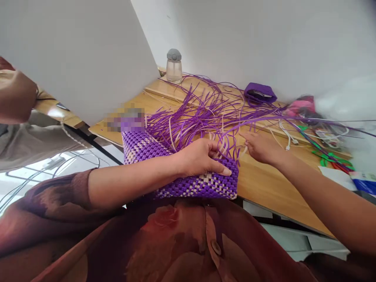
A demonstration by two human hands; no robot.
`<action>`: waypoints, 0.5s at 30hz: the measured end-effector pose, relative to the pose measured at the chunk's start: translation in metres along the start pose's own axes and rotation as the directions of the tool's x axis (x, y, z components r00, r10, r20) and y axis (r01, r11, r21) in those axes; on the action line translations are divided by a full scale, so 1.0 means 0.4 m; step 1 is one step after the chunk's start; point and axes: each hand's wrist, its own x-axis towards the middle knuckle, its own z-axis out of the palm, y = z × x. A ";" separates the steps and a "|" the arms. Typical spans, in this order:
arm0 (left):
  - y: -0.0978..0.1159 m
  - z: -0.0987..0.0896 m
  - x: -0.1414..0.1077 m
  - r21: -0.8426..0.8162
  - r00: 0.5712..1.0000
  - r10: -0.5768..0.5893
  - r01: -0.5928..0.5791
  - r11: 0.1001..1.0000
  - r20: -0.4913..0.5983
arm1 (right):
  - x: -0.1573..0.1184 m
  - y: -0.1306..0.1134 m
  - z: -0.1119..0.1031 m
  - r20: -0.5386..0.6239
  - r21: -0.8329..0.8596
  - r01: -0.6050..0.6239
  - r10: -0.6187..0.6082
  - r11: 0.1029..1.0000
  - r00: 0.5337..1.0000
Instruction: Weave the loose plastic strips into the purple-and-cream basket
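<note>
A purple and cream woven basket (210, 182) of plastic strips lies on its side at the table's front edge, against my shirt. My left hand (202, 158) grips its upper rim near the right end, thumb on the near wall and fingers behind among the strips. From that rim a tangle of long, loose purple and cream plastic strips (196, 111) spreads back across the table. Just right of the basket, my right hand (260, 148) has its fingers drawn together at the strip ends, a cream strip by the fingertips. Its exact hold is partly unclear.
On the wooden table (273, 184), a clear bottle with a grey lid (174, 66) stands at the back. A purple woven pouch (260, 93) lies back right. White cables (289, 137), green strips (331, 158) and plastic bags are at right. Another person (17, 96) is at far left.
</note>
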 end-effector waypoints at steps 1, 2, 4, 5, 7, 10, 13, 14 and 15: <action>0.003 0.010 0.001 -0.022 1.000 -0.004 0.004 1.000 0.019 | -0.037 -0.012 -0.001 0.009 -0.046 0.036 -0.035 0.998 0.999; 0.005 0.020 0.001 -0.046 0.999 -0.005 0.007 0.999 0.037 | -0.071 -0.026 -0.008 0.020 -0.100 0.071 -0.070 0.992 0.997; 0.007 0.039 0.000 -0.063 0.999 0.008 -0.005 0.998 0.049 | -0.130 -0.059 -0.035 0.032 -0.187 0.110 -0.106 0.976 0.994; 0.006 0.047 -0.001 -0.052 0.999 0.020 -0.018 0.999 0.039 | -0.156 -0.077 -0.051 0.033 -0.209 0.114 -0.109 0.971 0.993; 0.000 0.059 -0.004 -0.014 0.999 0.046 -0.046 0.999 0.002 | -0.203 -0.114 -0.081 0.029 -0.162 0.082 -0.078 0.983 0.997; -0.015 0.064 -0.007 0.001 0.997 0.037 -0.037 0.999 -0.071 | -0.267 -0.173 -0.101 -0.014 0.043 0.003 -0.003 0.999 1.000; -0.028 0.065 -0.009 -0.007 0.991 -0.010 0.010 1.000 -0.135 | -0.322 -0.230 -0.088 -0.122 0.198 0.017 0.007 0.980 0.992; -0.032 0.066 -0.009 -0.012 0.989 -0.021 0.020 1.000 -0.145 | -0.336 -0.247 -0.077 -0.157 0.221 0.051 -0.016 0.974 0.987; -0.036 0.068 -0.009 -0.019 0.988 -0.024 0.021 1.000 -0.150 | -0.348 -0.263 -0.065 -0.186 0.229 0.086 -0.043 0.970 0.982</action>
